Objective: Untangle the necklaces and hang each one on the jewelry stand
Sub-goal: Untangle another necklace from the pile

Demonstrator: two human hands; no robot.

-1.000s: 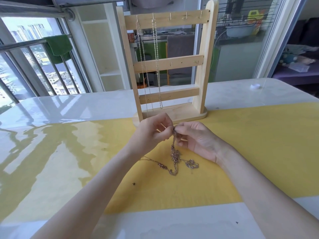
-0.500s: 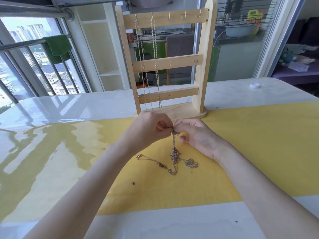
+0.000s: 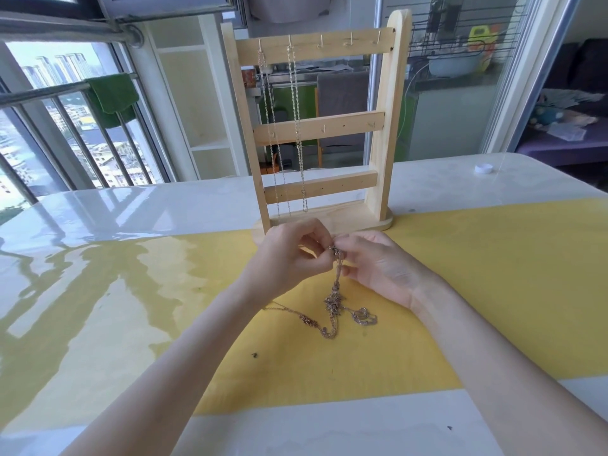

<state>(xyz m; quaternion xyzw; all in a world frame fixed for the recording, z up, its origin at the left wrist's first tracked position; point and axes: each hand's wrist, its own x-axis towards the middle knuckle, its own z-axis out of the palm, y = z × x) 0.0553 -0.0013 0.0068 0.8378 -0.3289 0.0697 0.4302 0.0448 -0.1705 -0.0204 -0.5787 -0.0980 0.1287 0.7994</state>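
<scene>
The left hand [image 3: 289,255] and the right hand [image 3: 375,264] both pinch the top of the tangled necklaces [image 3: 334,304]; the fingertips hide the exact grip. Below the hands the knot rests on the yellow mat [image 3: 493,274], its strands impossible to separate by eye. Beyond the hands stands the jewelry stand [image 3: 388,126].

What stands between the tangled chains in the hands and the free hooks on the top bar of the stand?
Nothing visible does. Both hands pinch the tangled chains before the stand. Two hung necklaces occupy the left hooks; three free hooks are right of them.
</scene>
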